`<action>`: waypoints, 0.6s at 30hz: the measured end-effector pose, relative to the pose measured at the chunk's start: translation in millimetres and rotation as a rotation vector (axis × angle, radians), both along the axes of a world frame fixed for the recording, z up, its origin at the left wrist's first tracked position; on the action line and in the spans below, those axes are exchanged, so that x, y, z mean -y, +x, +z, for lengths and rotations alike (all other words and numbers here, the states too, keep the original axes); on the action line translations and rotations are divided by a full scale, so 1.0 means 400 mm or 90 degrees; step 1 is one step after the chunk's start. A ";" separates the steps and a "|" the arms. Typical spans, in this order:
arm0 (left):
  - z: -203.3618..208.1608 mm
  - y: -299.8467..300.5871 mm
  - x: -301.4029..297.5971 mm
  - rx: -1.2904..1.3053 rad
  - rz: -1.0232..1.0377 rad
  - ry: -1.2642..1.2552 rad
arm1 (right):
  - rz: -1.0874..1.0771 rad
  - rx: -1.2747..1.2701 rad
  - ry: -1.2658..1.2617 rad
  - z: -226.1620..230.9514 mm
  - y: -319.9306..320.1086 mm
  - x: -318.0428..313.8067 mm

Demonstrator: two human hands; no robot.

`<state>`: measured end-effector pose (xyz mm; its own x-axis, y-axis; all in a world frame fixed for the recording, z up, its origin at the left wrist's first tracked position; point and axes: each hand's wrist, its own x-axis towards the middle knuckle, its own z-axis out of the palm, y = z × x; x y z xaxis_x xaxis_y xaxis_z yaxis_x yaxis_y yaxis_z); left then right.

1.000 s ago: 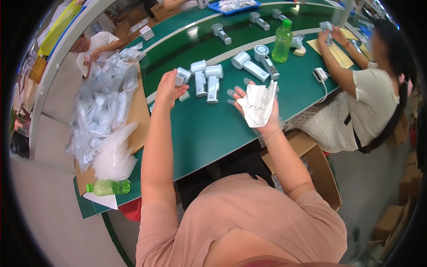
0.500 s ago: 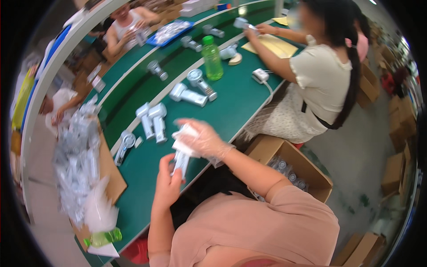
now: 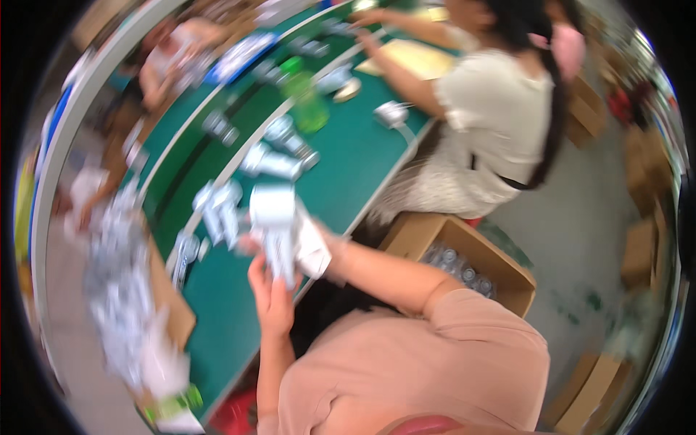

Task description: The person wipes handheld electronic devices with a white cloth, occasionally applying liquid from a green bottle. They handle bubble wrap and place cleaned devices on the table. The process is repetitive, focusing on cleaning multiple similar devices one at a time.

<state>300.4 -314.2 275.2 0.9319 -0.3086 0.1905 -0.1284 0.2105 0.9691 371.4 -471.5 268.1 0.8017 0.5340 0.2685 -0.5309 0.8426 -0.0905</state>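
Note:
A pale blue handheld device [image 3: 274, 206] with a wide rounded head and a narrower handle is held upright over the near edge of the bench. My left hand [image 3: 273, 308] grips the lower end of its handle. Wearing a clear plastic glove, my right hand [image 3: 332, 250] holds a white cloth [image 3: 312, 248] against the device's right side. Most of the right fingers are hidden behind the device and cloth. Similar devices [image 3: 219, 206] lie just beyond on the green bench, and another pair [image 3: 272, 161] lies farther right. Motion blurs the picture.
A co-worker [image 3: 500, 109] sits to the right by a yellow sheet [image 3: 417, 58]. A green bottle [image 3: 304, 98] stands on the bench [image 3: 348, 170]. Bagged parts [image 3: 119, 290] are heaped at left. An open carton [image 3: 500, 272] holding several wrapped items is beside my right arm.
The device has come up and turned so its wide head shows above my hands. My right hand with the cloth has shifted lower, to its right side. The whole view has swung.

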 end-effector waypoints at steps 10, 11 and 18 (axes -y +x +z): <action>-0.077 -0.012 -0.032 0.151 0.123 0.147 | -0.216 -0.176 -0.393 0.056 -0.044 -0.113; -0.023 -0.021 -0.037 -0.015 0.082 0.069 | -0.159 -0.155 -0.414 0.046 -0.050 -0.108; -0.002 -0.054 -0.183 -0.312 0.064 0.000 | -0.163 0.040 -0.589 0.058 -0.075 -0.244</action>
